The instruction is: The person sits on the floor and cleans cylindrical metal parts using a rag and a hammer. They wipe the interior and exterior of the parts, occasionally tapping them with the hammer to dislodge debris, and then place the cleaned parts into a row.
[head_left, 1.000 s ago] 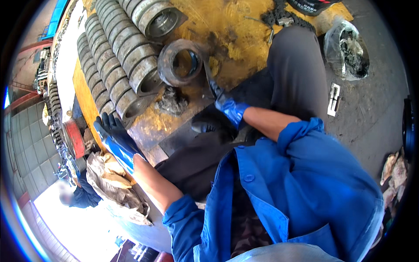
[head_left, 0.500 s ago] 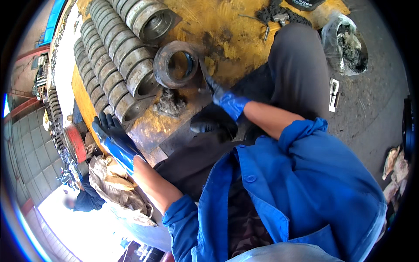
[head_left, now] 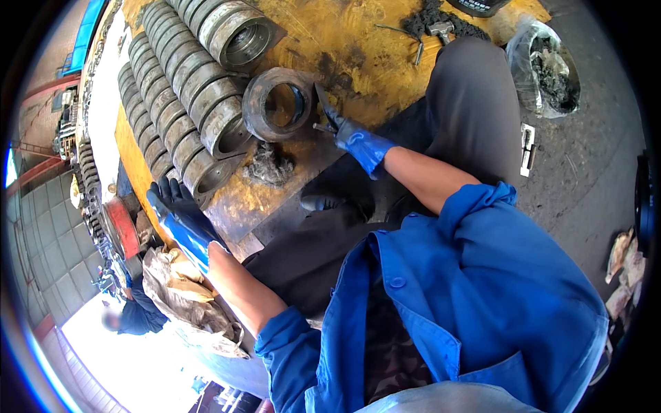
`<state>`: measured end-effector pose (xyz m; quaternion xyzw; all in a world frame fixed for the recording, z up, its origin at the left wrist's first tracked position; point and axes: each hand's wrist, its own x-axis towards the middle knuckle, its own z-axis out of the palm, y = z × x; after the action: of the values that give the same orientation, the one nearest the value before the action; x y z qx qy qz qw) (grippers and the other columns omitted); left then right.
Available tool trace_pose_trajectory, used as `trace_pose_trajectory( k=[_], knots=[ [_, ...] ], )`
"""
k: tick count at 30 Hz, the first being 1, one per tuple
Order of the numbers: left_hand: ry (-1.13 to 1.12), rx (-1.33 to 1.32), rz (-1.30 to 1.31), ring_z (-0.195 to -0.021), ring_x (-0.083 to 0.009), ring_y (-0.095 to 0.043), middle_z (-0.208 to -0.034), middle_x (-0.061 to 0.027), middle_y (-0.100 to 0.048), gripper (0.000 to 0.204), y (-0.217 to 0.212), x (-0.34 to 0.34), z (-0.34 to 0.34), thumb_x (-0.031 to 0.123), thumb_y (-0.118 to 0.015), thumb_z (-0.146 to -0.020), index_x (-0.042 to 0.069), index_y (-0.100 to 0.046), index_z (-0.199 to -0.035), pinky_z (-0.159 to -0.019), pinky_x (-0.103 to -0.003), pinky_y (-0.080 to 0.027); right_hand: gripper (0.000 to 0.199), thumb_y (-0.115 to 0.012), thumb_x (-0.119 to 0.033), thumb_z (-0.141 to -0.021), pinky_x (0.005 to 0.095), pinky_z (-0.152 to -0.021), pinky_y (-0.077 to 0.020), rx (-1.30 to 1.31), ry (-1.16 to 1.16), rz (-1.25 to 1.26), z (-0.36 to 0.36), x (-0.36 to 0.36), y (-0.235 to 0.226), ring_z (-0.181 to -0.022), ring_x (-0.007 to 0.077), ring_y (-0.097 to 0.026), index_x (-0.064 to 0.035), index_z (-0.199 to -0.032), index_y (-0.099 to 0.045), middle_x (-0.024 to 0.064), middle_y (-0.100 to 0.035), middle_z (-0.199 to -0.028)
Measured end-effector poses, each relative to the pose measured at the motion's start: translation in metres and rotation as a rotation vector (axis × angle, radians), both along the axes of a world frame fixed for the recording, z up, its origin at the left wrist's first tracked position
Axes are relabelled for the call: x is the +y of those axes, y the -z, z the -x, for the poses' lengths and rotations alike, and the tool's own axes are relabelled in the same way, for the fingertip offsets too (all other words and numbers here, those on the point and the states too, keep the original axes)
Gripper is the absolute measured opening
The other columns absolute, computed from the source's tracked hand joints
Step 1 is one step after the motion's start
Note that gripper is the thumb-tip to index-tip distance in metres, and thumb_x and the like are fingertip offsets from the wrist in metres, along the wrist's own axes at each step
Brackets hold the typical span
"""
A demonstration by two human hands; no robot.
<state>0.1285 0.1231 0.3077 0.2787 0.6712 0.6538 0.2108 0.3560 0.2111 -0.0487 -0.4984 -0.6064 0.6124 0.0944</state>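
Right hand [head_left: 354, 138] has lifted toward the steel ring [head_left: 281, 103], fingers clamped on a thin tool [head_left: 322, 103].

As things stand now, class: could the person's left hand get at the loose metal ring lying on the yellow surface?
Probably yes. The left hand rests at the surface's edge; only a small greasy clump lies between it and the ring, which the right hand already works at.

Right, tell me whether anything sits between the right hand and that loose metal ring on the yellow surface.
Nothing visible does. The right hand is just right of the loose metal ring, its fingers pinching a thin dark blade-like tool at the ring's right edge. The clump of dirty fibre lies below the ring, out of the way.
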Motion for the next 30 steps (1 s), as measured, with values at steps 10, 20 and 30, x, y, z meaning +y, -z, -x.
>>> trace_pose_trajectory(
  k=[10, 20, 30],
  knots=[
    [0.01, -0.049, -0.003, -0.147, -0.0375, -0.022, -0.158, -0.0268, -0.019, 0.082, 0.001, 0.006, -0.003, 0.054, -0.045, -0.099, 0.001, -0.015, -0.154, -0.12, -0.044, -0.015, 0.069, -0.051, -0.002, -0.088, 0.0387, -0.06, -0.0489, 0.01, 0.032, 0.009, -0.016, 0.016, -0.041, -0.071, 0.0231, -0.064, -0.0249, -0.151, -0.038, 0.0119, -0.07, -0.096],
    [0.046, -0.05, -0.017, -0.148, -0.0384, -0.018, -0.158, -0.0273, -0.016, 0.082, 0.001, 0.004, -0.001, 0.054, -0.044, -0.099, 0.001, -0.012, -0.154, -0.121, -0.044, -0.014, 0.068, -0.052, -0.002, -0.087, 0.0385, -0.06, -0.0492, 0.075, 0.048, -0.216, -0.012, 0.034, -0.121, -0.071, 0.026, -0.066, -0.0226, -0.15, -0.039, 0.014, -0.07, -0.09],
    [0.006, -0.054, 0.028, -0.147, -0.0374, -0.021, -0.157, -0.0267, -0.02, 0.082, 0.008, 0.003, 0.006, 0.054, -0.044, -0.099, 0.002, -0.014, -0.154, -0.121, -0.044, -0.015, 0.025, -0.057, 0.003, -0.088, 0.0276, -0.038, -0.0463, 0.679, 0.449, 0.257, -0.021, 0.057, -0.133, -0.067, 0.0195, -0.07, 0.0001, -0.112, -0.057, 0.0067, -0.062, -0.08]
  ],
)
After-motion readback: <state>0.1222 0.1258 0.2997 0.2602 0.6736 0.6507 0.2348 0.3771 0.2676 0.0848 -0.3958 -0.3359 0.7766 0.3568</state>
